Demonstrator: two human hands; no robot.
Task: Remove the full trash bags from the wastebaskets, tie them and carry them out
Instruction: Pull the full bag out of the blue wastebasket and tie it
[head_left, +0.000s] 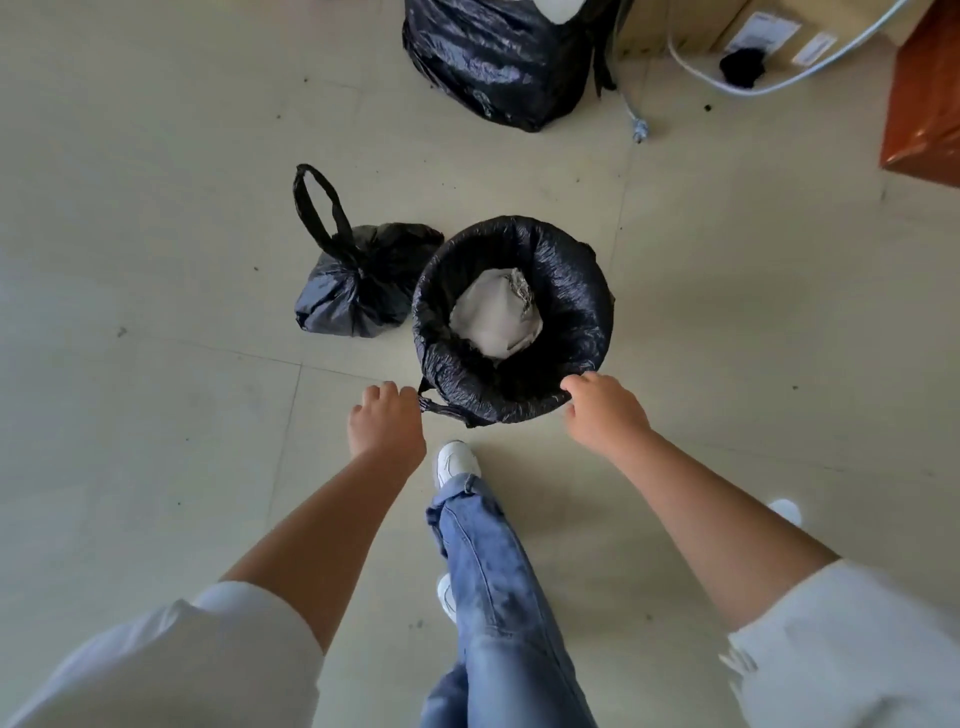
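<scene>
A round wastebasket lined with a black trash bag (571, 291) stands on the floor in front of me, with crumpled white paper (493, 317) inside. My left hand (384, 421) pinches the bag's handle loop at the rim's near-left side. At the near-right rim, my right hand (602, 410) grips the bag's folded edge. A small tied black bag (358, 280) with an upright loop handle lies just left of the basket.
A large full black bag (498, 57) stands farther back. Cardboard boxes (769, 31) and a white cable (779, 83) lie at the back right, beside a reddish-brown furniture corner (930, 104). My jeans leg and white shoe (457, 462) are just below the basket.
</scene>
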